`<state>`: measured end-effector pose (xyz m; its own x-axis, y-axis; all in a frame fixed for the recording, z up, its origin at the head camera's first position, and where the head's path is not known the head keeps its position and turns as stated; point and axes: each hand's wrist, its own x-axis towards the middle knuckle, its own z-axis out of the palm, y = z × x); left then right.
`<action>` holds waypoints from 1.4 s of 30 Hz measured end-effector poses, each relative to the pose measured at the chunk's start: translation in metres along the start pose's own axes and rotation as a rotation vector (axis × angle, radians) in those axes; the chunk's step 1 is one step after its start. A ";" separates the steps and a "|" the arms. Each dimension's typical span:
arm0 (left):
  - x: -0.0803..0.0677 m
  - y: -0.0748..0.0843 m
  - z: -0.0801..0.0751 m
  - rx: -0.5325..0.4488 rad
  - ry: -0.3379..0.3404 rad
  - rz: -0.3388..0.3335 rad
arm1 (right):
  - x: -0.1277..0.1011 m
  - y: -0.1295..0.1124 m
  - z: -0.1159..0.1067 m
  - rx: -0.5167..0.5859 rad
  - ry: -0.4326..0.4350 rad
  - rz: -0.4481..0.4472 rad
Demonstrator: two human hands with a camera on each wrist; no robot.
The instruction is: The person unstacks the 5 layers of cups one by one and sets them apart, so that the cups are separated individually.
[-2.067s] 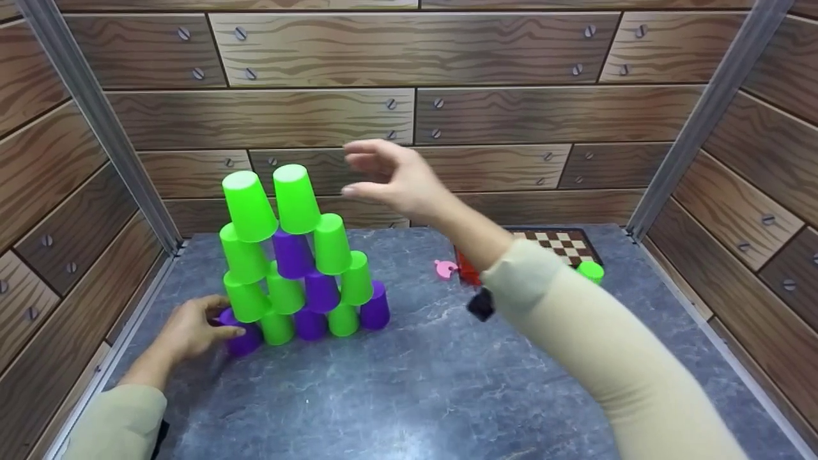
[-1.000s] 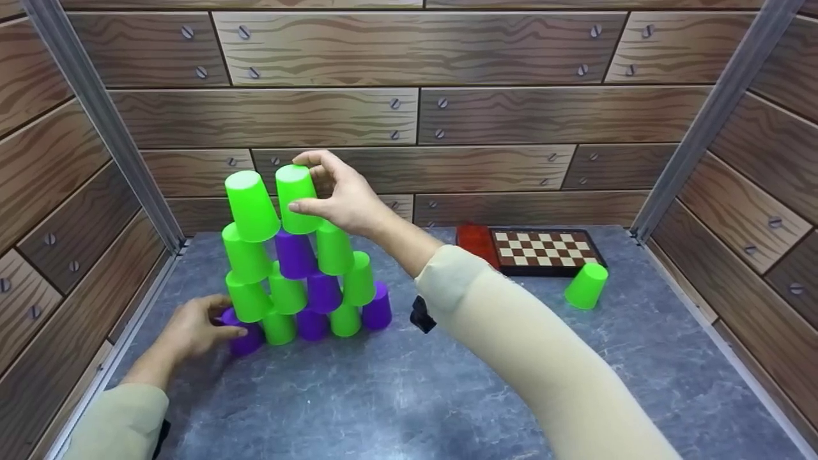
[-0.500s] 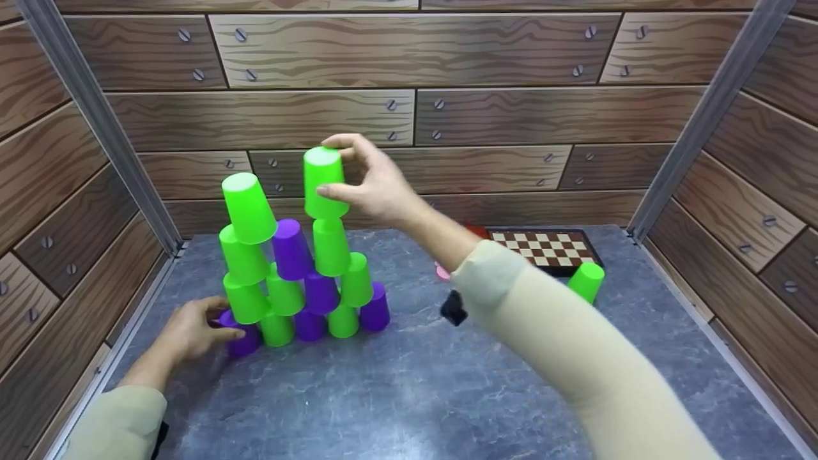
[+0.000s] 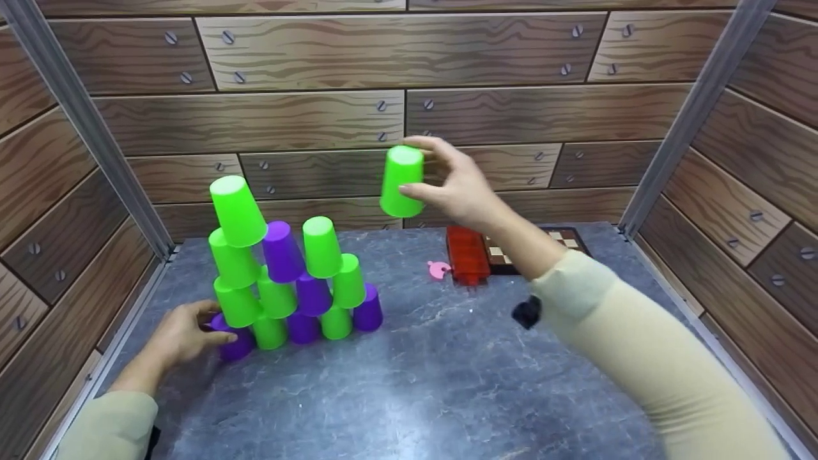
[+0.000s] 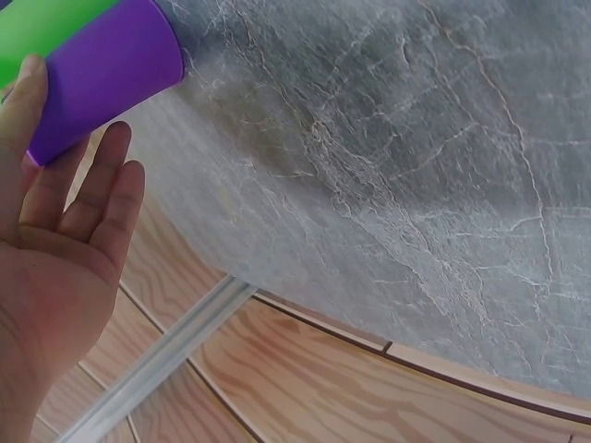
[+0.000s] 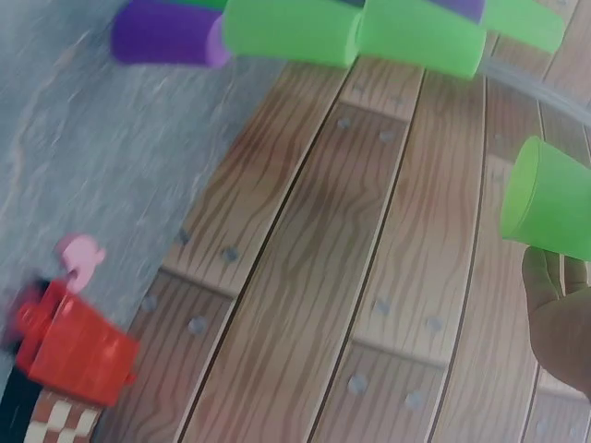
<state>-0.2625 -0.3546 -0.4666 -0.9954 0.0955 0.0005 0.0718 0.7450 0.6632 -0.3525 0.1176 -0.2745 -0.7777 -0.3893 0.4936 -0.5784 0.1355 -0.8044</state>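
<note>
One green cup (image 4: 401, 181) is in our right hand (image 4: 461, 189), fingers (image 4: 418, 190) pinching its sides, held upside down in the air to the right of the cup pyramid (image 4: 287, 281) and well above the counter (image 4: 409, 383). Our left hand (image 4: 182, 335) rests at the pyramid's left foot, fingers loosely curved against the purple base cup (image 4: 235, 344). We judge that we are taking the pyramid apart from the top, one cup lifted clear; the next move calls for setting this cup down without brushing the leaning green top cup (image 4: 238, 211). Open counter lies in front and to the right of the stack. Behind our right wrist sit a red block (image 4: 466, 255), a pink piece (image 4: 438, 269) and a chessboard (image 4: 562, 237), close to the back wall.
</note>
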 end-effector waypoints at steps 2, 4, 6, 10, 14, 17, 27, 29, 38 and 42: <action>0.000 0.000 0.000 0.002 0.000 -0.002 | -0.009 0.004 -0.014 -0.011 0.014 0.017; -0.001 -0.001 0.001 0.011 0.002 -0.001 | -0.019 0.010 -0.027 -0.008 0.031 0.041; -0.001 0.000 0.001 0.021 0.001 -0.004 | -0.030 0.016 -0.041 -0.014 0.048 0.064; -0.001 0.000 0.000 0.039 0.003 -0.003 | -0.054 0.029 -0.068 -0.040 0.074 0.108; -0.001 0.000 -0.001 0.041 0.007 0.002 | -0.081 0.042 -0.092 -0.068 0.104 0.145; -0.002 0.000 -0.001 0.046 0.010 0.005 | -0.101 0.053 -0.107 -0.088 0.130 0.164; -0.002 0.002 -0.001 0.030 -0.001 -0.012 | -0.161 0.080 -0.152 -0.203 0.219 0.209; -0.001 0.002 -0.001 0.033 0.001 -0.005 | -0.171 0.085 -0.159 -0.234 0.233 0.224; -0.001 0.003 0.000 0.033 0.010 0.013 | -0.217 0.116 -0.183 -0.285 0.261 0.247; -0.001 0.003 0.000 0.035 0.016 0.016 | -0.233 0.128 -0.187 -0.277 0.273 0.246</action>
<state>-0.2609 -0.3522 -0.4648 -0.9950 0.0972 0.0229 0.0895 0.7659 0.6367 -0.2916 0.3959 -0.4301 -0.9151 -0.0653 0.3979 -0.3833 0.4471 -0.8082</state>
